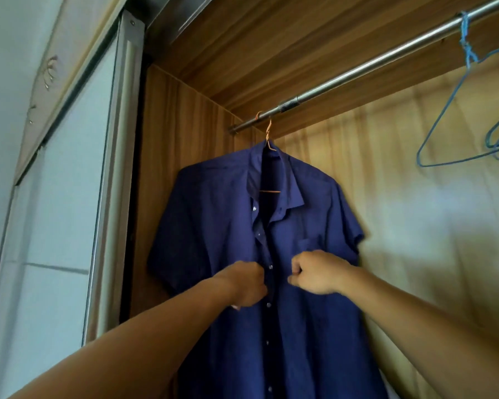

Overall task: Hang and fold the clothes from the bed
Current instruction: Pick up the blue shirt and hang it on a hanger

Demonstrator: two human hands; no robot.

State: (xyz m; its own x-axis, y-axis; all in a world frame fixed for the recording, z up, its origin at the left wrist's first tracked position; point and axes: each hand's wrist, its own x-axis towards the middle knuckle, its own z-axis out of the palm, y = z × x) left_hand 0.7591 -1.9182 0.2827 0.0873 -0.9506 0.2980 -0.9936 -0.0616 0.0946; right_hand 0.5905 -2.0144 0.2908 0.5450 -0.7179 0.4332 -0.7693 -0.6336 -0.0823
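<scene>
Shirt: a dark blue short-sleeved shirt (pixel 300 326) hangs inside the wardrobe, towards its left end; front facing the camera; collar (pixel 288 185) open at the top, front panels meeting lower down
Hanger: an orange wire hanger (pixel 268 131) carries the shirt; its hook is over the rail, its bottom bar shows inside the collar
Rail: a metal rail (pixel 357 73) runs from the far left up to the near right, under the wardrobe's wooden top
Left hand: left hand (pixel 247 283) at chest height, on the left edge of the shirt's front opening; grip closed, fingers curled and pinching the cloth beside the row of buttons (pixel 270 266)
Right hand: right hand (pixel 314 273) level with the left, just right of the opening and below the chest pocket (pixel 306 246); grip closed, thumb and curled fingers pinching the right front panel
Gap between hands: small; the button strip shows between them
Blue hangers: bare blue wire hangers (pixel 468 53) hang from the rail at the right, well apart from the shirt
Wardrobe: wood-grain side panel (pixel 170 168) left of the shirt; paler back panel (pixel 415 197) behind it
Door: a pale sliding door (pixel 55 226) in a metal frame at the left
</scene>
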